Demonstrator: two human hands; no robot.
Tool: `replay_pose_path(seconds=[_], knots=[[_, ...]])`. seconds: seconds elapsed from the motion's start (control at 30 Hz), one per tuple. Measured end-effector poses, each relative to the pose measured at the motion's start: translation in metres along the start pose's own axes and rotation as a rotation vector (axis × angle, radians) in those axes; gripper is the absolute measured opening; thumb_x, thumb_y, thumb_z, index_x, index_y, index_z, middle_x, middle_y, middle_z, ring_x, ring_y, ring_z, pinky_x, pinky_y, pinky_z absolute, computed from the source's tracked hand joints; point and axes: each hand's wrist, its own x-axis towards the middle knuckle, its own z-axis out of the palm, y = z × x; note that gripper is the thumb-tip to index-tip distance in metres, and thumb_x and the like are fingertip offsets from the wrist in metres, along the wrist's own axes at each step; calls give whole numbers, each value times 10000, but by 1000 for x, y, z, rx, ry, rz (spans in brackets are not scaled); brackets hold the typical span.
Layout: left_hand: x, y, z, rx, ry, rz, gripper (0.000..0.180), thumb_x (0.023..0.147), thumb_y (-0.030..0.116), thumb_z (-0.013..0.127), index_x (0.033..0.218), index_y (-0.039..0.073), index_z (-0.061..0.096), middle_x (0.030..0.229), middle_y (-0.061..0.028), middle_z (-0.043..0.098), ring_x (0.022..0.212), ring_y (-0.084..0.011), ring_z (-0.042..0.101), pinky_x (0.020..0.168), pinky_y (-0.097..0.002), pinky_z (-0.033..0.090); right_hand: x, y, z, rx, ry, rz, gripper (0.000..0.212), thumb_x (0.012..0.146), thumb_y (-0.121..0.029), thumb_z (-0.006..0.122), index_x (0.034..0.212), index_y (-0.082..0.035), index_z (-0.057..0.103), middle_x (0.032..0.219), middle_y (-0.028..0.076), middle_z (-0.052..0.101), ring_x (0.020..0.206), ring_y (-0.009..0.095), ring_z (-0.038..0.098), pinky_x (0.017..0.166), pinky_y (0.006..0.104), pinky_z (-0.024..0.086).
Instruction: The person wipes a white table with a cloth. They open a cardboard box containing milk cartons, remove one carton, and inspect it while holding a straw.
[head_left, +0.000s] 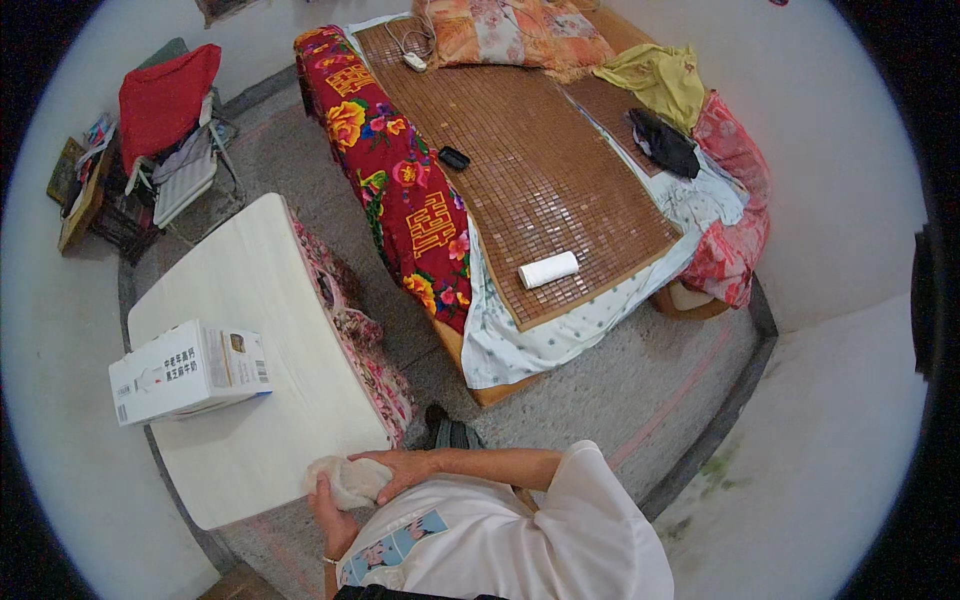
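At the near edge of a cream-topped table (250, 300), a crumpled pale cloth (345, 482) is held between my two hands. My left hand (335, 515) grips its near left side with the fingers upright against it. From the right, my right hand (402, 470) closes over the other side, with the forearm lying across my white shirt. Whether anything is wrapped inside the cloth is hidden. A white carton (185, 375) with a printed side lies on the table's left part, beyond my hands.
A bed with a brown tile mat (540, 170) stands beyond the table. On it are a white roll (548, 270), a dark case (454, 158), a red floral quilt (400, 180) and a patterned pillow (510, 35). A folding chair (190, 180) with red fabric stands at the far left.
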Motion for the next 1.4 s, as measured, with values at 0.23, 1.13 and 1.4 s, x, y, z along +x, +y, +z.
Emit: replay_pose_path(seconds=[0.23,1.13,1.4], knots=[[-17,30,-8,-50,49,34,292,918,271,569,1060,16,566,1019,-79,619,932,-182,591,820,-324,479,9,-12,22,117,-85,201,559,821,-260,698,1263,-8,468,1042,75,608,960,144,536,842,296,456],[-54,150,-237,351,-208,647,323,850,102,659,1130,-29,564,1037,-82,644,971,-145,593,838,-298,483,69,-89,180,-128,490,51,501,803,-168,704,1252,-38,523,1152,81,579,1047,151,529,926,292,416],[-62,206,-215,380,-171,812,351,742,197,787,966,-34,645,878,-76,689,793,-128,640,682,-266,516,69,-180,134,-658,882,-518,300,756,-181,711,978,4,632,924,103,632,917,219,574,856,327,434]])
